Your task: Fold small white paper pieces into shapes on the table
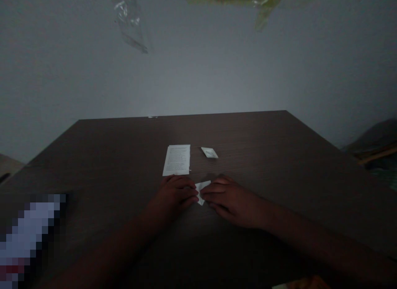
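A small folded piece of white paper [202,184] lies on the table between my two hands, its lower end coming to a point. My left hand [175,193] holds its left edge with the fingers together. From the right, my right hand [232,201] grips the same paper, fingers bent over it and covering its right side. Just beyond my left hand lies a flat sheet of printed paper [177,160]. To its right rests another folded paper [210,152], diamond-shaped and slightly raised off the table.
The dark brown wooden table [248,140] meets a pale wall [198,73] at its far edge. A blurred-out bright object [31,227] is at the left front. Clear tape [130,24] and yellowish tape [263,11] stick to the wall. Something orange [310,282] shows at the bottom edge.
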Motion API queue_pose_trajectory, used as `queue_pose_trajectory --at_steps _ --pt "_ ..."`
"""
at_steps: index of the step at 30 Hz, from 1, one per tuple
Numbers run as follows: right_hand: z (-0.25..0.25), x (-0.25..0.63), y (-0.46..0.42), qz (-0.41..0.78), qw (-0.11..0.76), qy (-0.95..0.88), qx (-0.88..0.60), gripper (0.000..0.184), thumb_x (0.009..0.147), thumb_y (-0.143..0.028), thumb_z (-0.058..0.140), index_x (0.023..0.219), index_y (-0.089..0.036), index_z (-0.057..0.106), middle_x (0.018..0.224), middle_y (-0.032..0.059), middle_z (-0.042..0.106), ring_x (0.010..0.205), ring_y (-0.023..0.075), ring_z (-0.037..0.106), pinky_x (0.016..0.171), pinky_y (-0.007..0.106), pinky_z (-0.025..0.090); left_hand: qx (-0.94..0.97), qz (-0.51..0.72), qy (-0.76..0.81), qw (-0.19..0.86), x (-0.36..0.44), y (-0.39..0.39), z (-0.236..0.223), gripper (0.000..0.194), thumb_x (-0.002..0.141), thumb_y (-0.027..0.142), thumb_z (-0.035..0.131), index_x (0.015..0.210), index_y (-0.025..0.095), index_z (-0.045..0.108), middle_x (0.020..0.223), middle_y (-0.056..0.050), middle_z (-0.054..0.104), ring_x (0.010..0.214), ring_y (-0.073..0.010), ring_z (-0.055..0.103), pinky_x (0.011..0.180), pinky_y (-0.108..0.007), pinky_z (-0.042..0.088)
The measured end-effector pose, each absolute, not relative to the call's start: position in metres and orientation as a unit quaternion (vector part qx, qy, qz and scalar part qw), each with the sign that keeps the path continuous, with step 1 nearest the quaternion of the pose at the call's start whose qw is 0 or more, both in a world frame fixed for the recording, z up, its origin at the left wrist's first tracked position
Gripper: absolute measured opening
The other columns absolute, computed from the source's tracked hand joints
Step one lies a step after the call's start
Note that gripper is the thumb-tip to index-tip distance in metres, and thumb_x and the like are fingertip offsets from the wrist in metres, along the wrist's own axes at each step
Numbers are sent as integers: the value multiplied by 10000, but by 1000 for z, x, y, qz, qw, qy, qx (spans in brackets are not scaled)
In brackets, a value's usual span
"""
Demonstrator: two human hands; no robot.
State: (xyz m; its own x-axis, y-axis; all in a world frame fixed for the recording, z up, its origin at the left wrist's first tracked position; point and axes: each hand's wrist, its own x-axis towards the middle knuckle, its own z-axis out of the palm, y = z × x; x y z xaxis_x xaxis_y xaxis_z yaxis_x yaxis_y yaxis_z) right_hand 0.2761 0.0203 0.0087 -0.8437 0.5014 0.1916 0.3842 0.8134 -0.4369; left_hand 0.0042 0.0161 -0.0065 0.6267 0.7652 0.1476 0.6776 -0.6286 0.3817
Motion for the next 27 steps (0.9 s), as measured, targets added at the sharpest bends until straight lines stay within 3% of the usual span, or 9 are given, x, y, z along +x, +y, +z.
queue_pose_trajectory --at_steps 10,19,27 --pt "8 276 18 200 135 -940 -240 491 1058 -109 531 1533 -212 599 1527 97 678 1278 285 605 1088 502 477 884 164 411 153 5 16 -8 136 1019 208 756 1082 301 832 1201 -7 805 1148 -271 724 1088 -467 448" --pt "8 277 20 207 135 -944 -220 554 1019 -54 536 1530 -258 598 1526 51 687 1294 276 603 1109 497 459 876 146 429 168 6 15 -2 130 991 179 786 1048 291 820 1209 2 820 1170 -271 740 1152 -518 382" --pt "1 280 21 200 167 -935 -239 465 1018 -54 515 1448 -179 639 1485 115 699 1296 278 635 1136 501 490 874 143 430 174 8 14 2 134 1005 173 752 1020 289 817 1197 16 819 1180 -259 737 1167 -487 375"
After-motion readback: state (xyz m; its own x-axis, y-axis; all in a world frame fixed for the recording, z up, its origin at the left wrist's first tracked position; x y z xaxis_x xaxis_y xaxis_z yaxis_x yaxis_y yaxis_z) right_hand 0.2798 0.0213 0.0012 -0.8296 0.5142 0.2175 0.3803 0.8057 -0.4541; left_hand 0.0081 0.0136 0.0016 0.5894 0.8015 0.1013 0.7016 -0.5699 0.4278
